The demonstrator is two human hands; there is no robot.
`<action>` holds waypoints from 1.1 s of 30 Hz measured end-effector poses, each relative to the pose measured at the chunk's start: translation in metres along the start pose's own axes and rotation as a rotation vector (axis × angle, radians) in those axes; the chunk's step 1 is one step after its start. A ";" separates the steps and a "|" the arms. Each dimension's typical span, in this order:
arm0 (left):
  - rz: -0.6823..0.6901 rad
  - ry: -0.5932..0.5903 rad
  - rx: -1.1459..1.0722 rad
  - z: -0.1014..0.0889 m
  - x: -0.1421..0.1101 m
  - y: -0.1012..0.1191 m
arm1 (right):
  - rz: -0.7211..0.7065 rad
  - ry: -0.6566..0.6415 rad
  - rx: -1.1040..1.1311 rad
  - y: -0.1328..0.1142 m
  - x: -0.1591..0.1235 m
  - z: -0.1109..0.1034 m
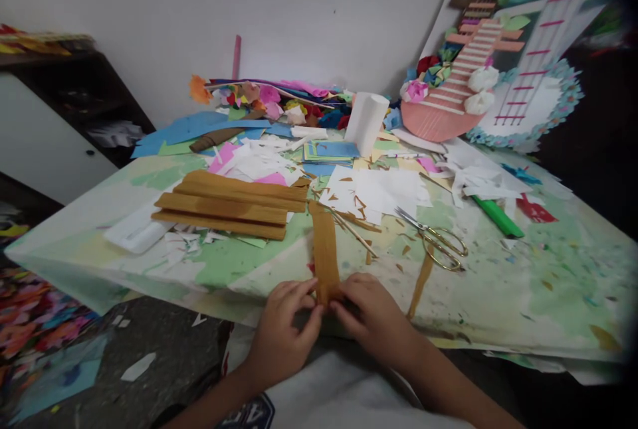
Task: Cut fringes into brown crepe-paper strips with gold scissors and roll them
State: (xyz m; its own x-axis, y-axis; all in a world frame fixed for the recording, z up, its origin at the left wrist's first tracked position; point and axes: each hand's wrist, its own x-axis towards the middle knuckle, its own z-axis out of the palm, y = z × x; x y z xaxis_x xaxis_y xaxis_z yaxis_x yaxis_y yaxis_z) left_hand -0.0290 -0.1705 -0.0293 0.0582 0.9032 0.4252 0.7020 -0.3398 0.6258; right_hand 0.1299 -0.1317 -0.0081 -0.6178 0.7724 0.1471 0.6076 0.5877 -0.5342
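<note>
A strip of brown crepe paper [325, 243] runs from the middle of the table down to its front edge. My left hand [289, 319] pinches the near end of the strip at its left corner. At the right corner, my right hand [371, 309] pinches the same end, thumb and fingers pressed together. Both thumbs sit close to each other there. Folded brown crepe paper [229, 203] lies to the left. Gold-handled scissors [433, 238] rest to the right, blades slightly apart, beside a narrow brown paper strip [421, 281]. Thin sticks [355, 233] lie just right of the held strip.
White paper sheets [379, 191] with brown scraps lie beyond the strip. A white paper roll [367, 122] stands behind a stack of coloured paper [329, 151]. A green tube [497, 216] lies at right. Decorated paper guitars [451, 100] lean on the wall. Coloured scraps cover the floor at left.
</note>
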 end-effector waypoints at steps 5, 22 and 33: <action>-0.082 -0.038 -0.010 -0.001 0.005 0.008 | -0.031 -0.036 0.046 -0.001 0.005 -0.004; 0.280 -0.177 0.291 0.000 0.003 -0.007 | -0.051 0.033 0.288 0.006 0.001 -0.015; 0.449 0.030 0.525 -0.015 0.069 -0.016 | -0.402 0.153 -0.053 0.008 0.007 -0.020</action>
State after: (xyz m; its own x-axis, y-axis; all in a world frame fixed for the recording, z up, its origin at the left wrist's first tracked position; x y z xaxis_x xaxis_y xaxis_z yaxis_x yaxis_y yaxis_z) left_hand -0.0467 -0.1070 -0.0006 0.4093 0.6943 0.5920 0.8655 -0.5009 -0.0110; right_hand 0.1405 -0.1167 0.0051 -0.7318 0.5040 0.4588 0.3610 0.8576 -0.3662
